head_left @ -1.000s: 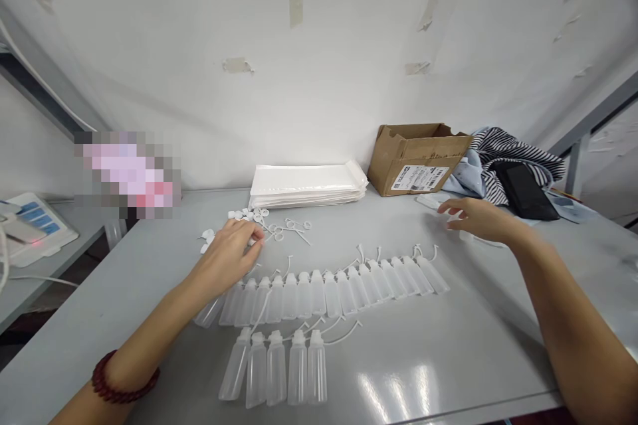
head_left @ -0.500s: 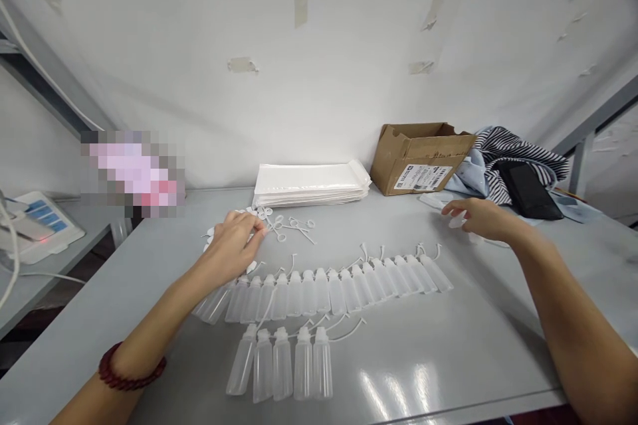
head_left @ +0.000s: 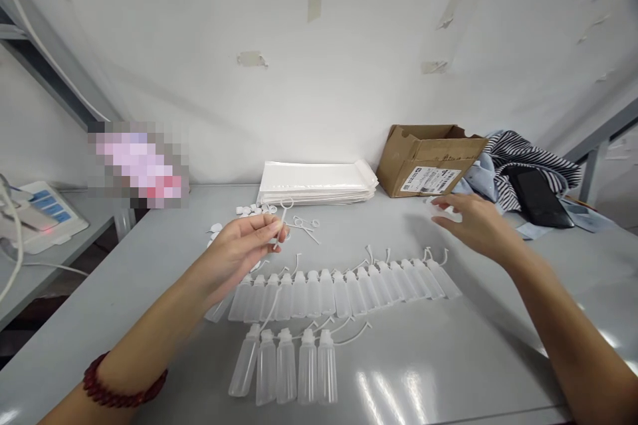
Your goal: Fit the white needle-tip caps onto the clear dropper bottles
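Note:
Between the thumb and fingers of my left hand (head_left: 252,242) is a thin white plastic strap with a ring (head_left: 287,202) at its top end. My right hand (head_left: 466,219) is closed around a translucent plastic bottle (head_left: 452,214), mostly hidden by the fingers. Beyond my left hand lie more white ringed straps (head_left: 305,224) and small white caps (head_left: 252,210). A curved row of translucent squeeze bottles (head_left: 313,295) with strap tails lies in front of me. Nearer still are several more bottles (head_left: 286,368) in a shorter row.
A stack of white padded envelopes (head_left: 319,182) rests against the wall. To its right are an open cardboard box (head_left: 428,158), striped cloth (head_left: 541,156) and a black flat case (head_left: 541,198). On the left, a white device (head_left: 47,219) with cables sits on a side surface.
My left hand has lifted a ringed strap from the pile and turned it upright. My right hand has closed on a bottle at the right. The view has shifted slightly.

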The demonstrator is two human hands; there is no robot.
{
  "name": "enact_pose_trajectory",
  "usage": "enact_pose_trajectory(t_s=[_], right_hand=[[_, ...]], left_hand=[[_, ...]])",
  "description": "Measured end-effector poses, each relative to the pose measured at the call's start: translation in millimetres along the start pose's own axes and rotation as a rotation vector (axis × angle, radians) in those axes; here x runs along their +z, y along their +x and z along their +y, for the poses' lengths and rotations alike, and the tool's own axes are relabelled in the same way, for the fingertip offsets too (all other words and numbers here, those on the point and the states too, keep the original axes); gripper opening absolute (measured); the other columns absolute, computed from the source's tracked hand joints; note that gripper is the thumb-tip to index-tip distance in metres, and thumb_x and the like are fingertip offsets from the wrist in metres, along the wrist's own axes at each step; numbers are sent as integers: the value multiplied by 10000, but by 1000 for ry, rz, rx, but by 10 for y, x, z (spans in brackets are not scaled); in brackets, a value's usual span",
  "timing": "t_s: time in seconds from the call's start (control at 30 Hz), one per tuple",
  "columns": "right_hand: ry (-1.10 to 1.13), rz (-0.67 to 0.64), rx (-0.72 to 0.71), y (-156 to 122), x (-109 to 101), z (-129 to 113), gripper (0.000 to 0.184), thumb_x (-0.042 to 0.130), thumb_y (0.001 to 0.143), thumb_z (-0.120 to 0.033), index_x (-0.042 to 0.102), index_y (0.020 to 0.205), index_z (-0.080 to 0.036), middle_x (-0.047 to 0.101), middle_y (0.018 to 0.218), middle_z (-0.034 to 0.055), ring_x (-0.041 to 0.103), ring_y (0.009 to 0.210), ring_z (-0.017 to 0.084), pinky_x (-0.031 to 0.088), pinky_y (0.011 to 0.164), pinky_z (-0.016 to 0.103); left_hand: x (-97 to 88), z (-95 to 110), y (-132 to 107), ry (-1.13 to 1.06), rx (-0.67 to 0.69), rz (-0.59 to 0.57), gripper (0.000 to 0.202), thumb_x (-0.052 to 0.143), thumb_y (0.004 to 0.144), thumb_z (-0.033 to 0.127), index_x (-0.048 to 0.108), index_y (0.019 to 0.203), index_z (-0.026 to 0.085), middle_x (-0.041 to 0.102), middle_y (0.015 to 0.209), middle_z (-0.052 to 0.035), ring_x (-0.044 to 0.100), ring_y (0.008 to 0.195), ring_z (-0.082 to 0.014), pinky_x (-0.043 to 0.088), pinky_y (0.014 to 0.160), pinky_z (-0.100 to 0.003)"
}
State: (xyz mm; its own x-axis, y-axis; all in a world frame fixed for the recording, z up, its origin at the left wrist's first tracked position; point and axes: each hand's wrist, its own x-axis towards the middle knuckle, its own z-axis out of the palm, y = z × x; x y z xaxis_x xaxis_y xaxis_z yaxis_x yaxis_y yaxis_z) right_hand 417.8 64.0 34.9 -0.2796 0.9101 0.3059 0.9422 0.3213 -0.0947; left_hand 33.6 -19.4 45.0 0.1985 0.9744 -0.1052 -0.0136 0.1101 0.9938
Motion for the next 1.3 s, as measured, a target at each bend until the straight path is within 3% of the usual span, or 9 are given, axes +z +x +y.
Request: enact_pose_trajectory(t_s=[0.1, 0.23, 0.43, 0.67, 0.87, 0.93, 1.1, 1.3], right_hand=[[83, 86, -81, -53, 57, -359, 182, 612, 834, -247, 630, 999, -171, 670, 910, 93, 621, 828, 247, 486, 685, 351], [367, 253, -357, -217, 151, -867, 157, 567, 882, -193, 590, 1036, -176, 640, 953, 93, 616, 881, 229, 508, 754, 365], [625, 149, -442, -462, 180, -1298, 260, 576, 892, -137, 526, 1142, -192, 613, 1013, 80, 616, 913, 177, 520, 768, 299], [708, 72, -415, -552, 177, -1372, 406, 593, 886, -155, 428, 1253, -203, 624, 963, 54, 611, 868, 161, 534, 770, 301], [738, 79, -440, -557, 177, -1388, 413, 556, 915, -189, 406, 1295, -249, 613, 975, 58, 612, 871, 172, 545, 752, 321], [749, 61, -454, -555, 171, -1390, 399, 544, 921, -182, 422, 1294, -255, 605, 1004, 68, 613, 893, 176, 545, 757, 324], [766, 89, -491, -547, 168, -1390, 404, 539, 919, -164, 434, 1301, -244, 597, 1024, 81, 613, 902, 181, 551, 754, 329], [752, 138, -551, -548, 174, -1397, 367, 548, 910, -140, 485, 1267, -201, 599, 1029, 89, 622, 896, 169, 556, 759, 296]], left_hand=[[49, -13, -29, -43, -26, -14, 220, 586, 884, 368, 582, 747, 196, 519, 822, -6, 459, 814, -142, 397, 752, -255], [127, -15, -96, -52, -50, -40, 205, 608, 873, 357, 605, 731, 209, 511, 768, 17, 459, 797, -137, 393, 783, -255], [292, 7, -200, 144, -46, -2, 191, 612, 841, 421, 623, 774, 243, 543, 741, 38, 480, 744, -141, 376, 716, -261], [388, -50, -244, 608, 253, 45, 137, 523, 897, 337, 595, 814, 255, 601, 817, 26, 538, 800, -168, 392, 728, -289], [472, -133, -255, 707, 443, -2, 120, 492, 909, 240, 584, 832, 243, 602, 801, 19, 544, 806, -168, 410, 719, -280], [478, -136, -255, 683, 418, -2, 124, 504, 904, 273, 594, 823, 248, 614, 798, 13, 551, 800, -181, 414, 716, -287], [469, -88, -252, 558, 176, 53, 199, 556, 857, 426, 632, 779, 259, 633, 770, 2, 548, 746, -207, 407, 685, -302], [521, -53, -264, 379, -15, 42, 229, 606, 804, 461, 664, 746, 247, 603, 707, 22, 529, 668, -173, 396, 624, -272]])
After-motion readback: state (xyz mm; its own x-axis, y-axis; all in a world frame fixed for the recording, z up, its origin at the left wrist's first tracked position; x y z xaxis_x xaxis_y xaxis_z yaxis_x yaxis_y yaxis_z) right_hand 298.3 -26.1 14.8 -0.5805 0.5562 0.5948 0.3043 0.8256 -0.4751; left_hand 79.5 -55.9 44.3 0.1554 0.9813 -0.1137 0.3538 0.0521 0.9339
